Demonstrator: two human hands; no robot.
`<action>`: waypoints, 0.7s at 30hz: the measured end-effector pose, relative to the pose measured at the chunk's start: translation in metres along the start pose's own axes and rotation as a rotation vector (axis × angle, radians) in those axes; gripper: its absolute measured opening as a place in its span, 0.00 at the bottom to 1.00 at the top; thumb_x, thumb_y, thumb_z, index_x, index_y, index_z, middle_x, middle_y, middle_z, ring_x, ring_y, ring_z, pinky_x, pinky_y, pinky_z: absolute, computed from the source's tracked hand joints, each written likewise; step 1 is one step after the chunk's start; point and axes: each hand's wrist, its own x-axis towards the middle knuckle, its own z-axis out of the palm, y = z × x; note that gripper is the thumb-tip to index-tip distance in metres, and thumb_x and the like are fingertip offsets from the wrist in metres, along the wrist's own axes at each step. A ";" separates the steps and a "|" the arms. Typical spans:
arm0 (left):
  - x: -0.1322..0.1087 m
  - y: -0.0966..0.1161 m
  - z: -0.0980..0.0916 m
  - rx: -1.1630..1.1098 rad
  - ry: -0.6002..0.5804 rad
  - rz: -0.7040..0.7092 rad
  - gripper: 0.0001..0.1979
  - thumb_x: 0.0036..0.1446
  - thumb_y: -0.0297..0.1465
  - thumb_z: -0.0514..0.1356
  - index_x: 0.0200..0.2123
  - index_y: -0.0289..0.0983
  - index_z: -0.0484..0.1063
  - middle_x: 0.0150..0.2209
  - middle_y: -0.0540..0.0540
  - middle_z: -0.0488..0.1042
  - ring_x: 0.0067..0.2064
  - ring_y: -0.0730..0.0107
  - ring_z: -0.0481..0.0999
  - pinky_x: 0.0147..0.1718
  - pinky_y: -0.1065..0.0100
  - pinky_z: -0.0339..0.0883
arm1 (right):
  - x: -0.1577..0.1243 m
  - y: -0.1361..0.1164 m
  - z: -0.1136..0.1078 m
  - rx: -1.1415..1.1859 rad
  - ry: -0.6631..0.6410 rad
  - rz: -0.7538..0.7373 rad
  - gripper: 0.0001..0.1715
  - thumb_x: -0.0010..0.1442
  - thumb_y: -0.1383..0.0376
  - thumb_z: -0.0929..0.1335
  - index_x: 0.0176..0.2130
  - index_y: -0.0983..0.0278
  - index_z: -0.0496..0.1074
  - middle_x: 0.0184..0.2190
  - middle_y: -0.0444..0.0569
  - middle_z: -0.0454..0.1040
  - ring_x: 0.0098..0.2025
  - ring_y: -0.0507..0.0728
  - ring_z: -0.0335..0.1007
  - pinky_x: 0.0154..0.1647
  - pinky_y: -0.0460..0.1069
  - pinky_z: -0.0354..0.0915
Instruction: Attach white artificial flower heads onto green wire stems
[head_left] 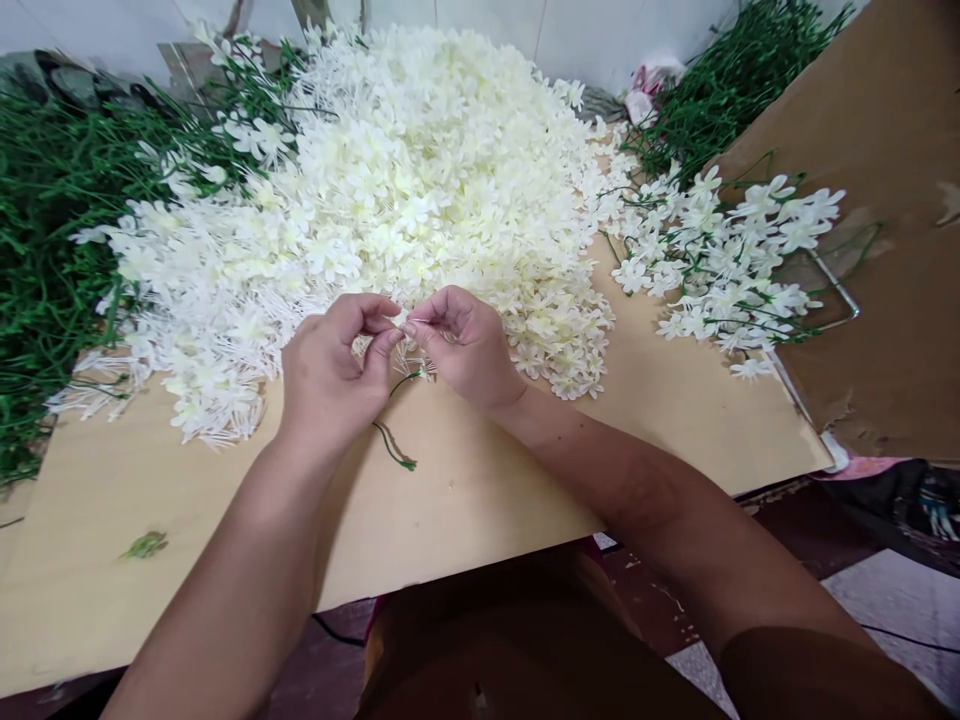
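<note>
My left hand (337, 365) and my right hand (469, 350) meet above the table, at the front of a big heap of white artificial flowers (450, 170). Thumb and forefinger are pinched together on each, and their tips nearly touch. A thin pale strand (418, 321) shows between the fingertips; its ends are hidden by the fingers. Just below, a green plastic stem (392, 447) curves out from behind my left hand, and whether it is held or lying on the table I cannot tell.
Green stems (45, 230) pile up on the left, more green stems (739, 75) at the back right. Sprays of white flowers on stems (720, 260) lie beside a cardboard box (877, 230). A small green scrap (145, 545) rests on the tabletop (480, 510) near its front left.
</note>
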 end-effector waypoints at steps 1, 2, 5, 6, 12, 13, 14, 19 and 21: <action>-0.001 0.000 -0.001 0.067 0.003 0.051 0.13 0.53 0.25 0.66 0.41 0.45 0.77 0.33 0.52 0.80 0.35 0.65 0.77 0.43 0.61 0.67 | 0.000 0.000 0.001 0.048 0.008 0.053 0.11 0.52 0.61 0.74 0.29 0.62 0.68 0.25 0.40 0.73 0.30 0.49 0.70 0.36 0.47 0.70; -0.001 0.000 -0.002 0.121 0.004 0.102 0.14 0.53 0.24 0.66 0.41 0.46 0.77 0.33 0.53 0.80 0.35 0.64 0.77 0.44 0.60 0.66 | 0.000 -0.001 0.002 0.096 0.009 0.106 0.14 0.50 0.59 0.76 0.29 0.62 0.69 0.25 0.40 0.74 0.29 0.48 0.70 0.34 0.47 0.69; -0.001 0.003 -0.004 0.178 -0.014 0.210 0.14 0.54 0.23 0.65 0.42 0.47 0.76 0.32 0.54 0.81 0.34 0.65 0.78 0.47 0.60 0.65 | 0.000 -0.002 0.002 0.212 -0.001 0.237 0.22 0.43 0.54 0.80 0.27 0.62 0.70 0.24 0.40 0.74 0.27 0.48 0.70 0.31 0.46 0.69; -0.001 0.004 -0.004 0.159 -0.012 0.218 0.13 0.55 0.24 0.65 0.42 0.46 0.76 0.32 0.54 0.81 0.34 0.66 0.79 0.47 0.60 0.64 | 0.001 -0.003 0.002 0.243 -0.004 0.265 0.23 0.42 0.53 0.80 0.27 0.63 0.70 0.23 0.40 0.74 0.27 0.48 0.70 0.32 0.46 0.69; 0.000 0.003 -0.002 -0.333 -0.069 0.047 0.10 0.64 0.37 0.62 0.45 0.40 0.77 0.30 0.49 0.79 0.33 0.70 0.79 0.37 0.64 0.72 | 0.004 -0.005 -0.003 0.363 -0.058 0.320 0.25 0.39 0.52 0.82 0.28 0.62 0.71 0.24 0.38 0.73 0.28 0.47 0.70 0.37 0.46 0.72; 0.001 0.003 -0.001 -0.371 -0.066 0.029 0.10 0.64 0.38 0.62 0.44 0.39 0.77 0.30 0.49 0.79 0.31 0.70 0.78 0.35 0.65 0.72 | 0.005 -0.006 -0.004 0.373 -0.066 0.327 0.24 0.40 0.53 0.82 0.28 0.62 0.72 0.24 0.38 0.73 0.28 0.47 0.70 0.37 0.46 0.71; 0.002 0.002 -0.001 -0.370 -0.046 0.023 0.10 0.63 0.38 0.63 0.42 0.39 0.78 0.30 0.49 0.79 0.30 0.71 0.77 0.34 0.66 0.71 | 0.005 -0.006 -0.004 0.379 -0.073 0.332 0.24 0.40 0.53 0.82 0.28 0.62 0.72 0.23 0.38 0.73 0.28 0.47 0.70 0.37 0.46 0.71; 0.008 0.000 0.002 -0.253 0.049 0.023 0.09 0.51 0.38 0.72 0.31 0.41 0.79 0.28 0.50 0.75 0.30 0.72 0.69 0.31 0.65 0.65 | 0.005 -0.008 -0.003 0.385 -0.083 0.347 0.24 0.38 0.54 0.83 0.26 0.63 0.73 0.23 0.39 0.74 0.28 0.46 0.70 0.35 0.44 0.71; 0.008 -0.001 0.003 -0.286 0.029 -0.036 0.09 0.50 0.38 0.73 0.30 0.42 0.79 0.28 0.50 0.75 0.30 0.71 0.70 0.31 0.64 0.64 | 0.004 -0.009 -0.002 0.379 -0.075 0.348 0.24 0.38 0.54 0.83 0.26 0.63 0.73 0.23 0.39 0.75 0.28 0.46 0.70 0.35 0.44 0.71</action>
